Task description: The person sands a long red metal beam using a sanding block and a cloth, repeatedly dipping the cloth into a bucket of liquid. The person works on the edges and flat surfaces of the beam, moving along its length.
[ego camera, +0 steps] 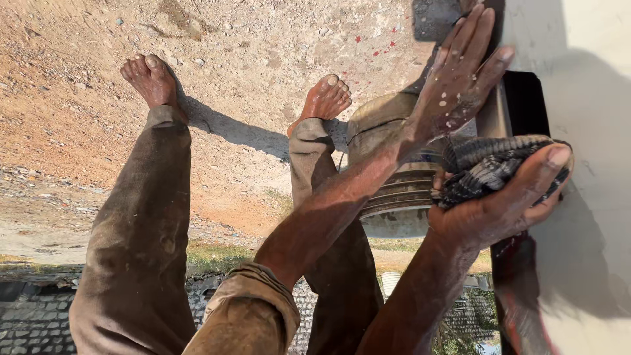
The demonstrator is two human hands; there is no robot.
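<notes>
the view looks down along the person's own body: two legs in dusty brown trousers [141, 217] end in bare feet [150, 77] planted on dry, stony reddish ground [59, 112]. a pale, cream-coloured flat wall or panel [591, 151] fills the right side of the picture.

the left hand [460, 82] is released, its fingers spread flat and pointing away from the body, the palm pressed against the dark strip [522, 98] at the edge of the pale panel. small white droplets or flecks dot the back of this hand. its forearm runs down to a rolled brown sleeve cuff [253, 299] at the bottom of the picture.

the right hand [499, 204] is clenched around a crumpled dark grey-and-black striped cloth [490, 164], the fingers wrapped over it from below and the thumb tip showing at the far right. the cloth sits bunched against the dark strip, just beside the pale panel and directly below the left hand, the two hands near each other but apart.

behind both forearms stands a round, worn metal drum with ribbed bands [388, 171], close to the right foot. a reddish smear marks the lower part of the dark strip [522, 309]. grey paving stones [33, 322] lie at the bottom left corner, with a thin line of grass beside them.
</notes>
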